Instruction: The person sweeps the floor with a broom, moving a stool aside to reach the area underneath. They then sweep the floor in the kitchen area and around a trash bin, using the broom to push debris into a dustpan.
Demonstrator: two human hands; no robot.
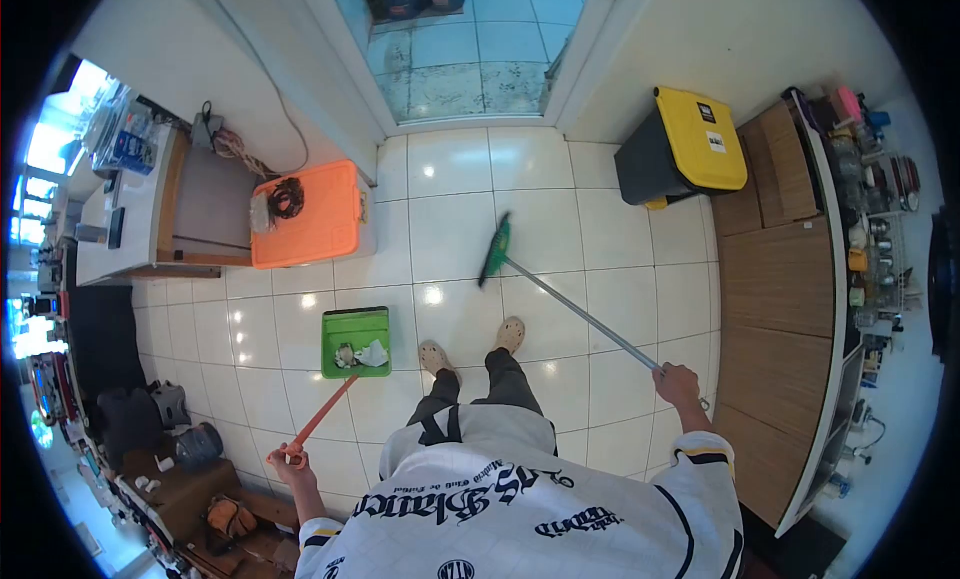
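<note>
1. One broom [497, 247] lay angled across the glossy white floor tiles [455, 169]; it had a green bristle head and a thin grey metal pole that ran back to the right hand [676, 382], which was clenched round the pole's upper end.
2. One green plastic dustpan [355, 341], square and shallow, sat flat on the tiles just ahead of the person's two feet. It held a small heap of crumpled pale scraps.
3. Its long orange handle sloped back to the left hand [292, 463], which was closed round the handle's end.
4. One box with an orange lid [305, 214] stood beyond the dustpan, a dark coil of cord on top.
5. One black bin with a yellow lid [683, 146] stood near the doorway, well apart from the broom head.
6. Two pale clog shoes [510, 333] were planted between dustpan and broom pole.
</note>
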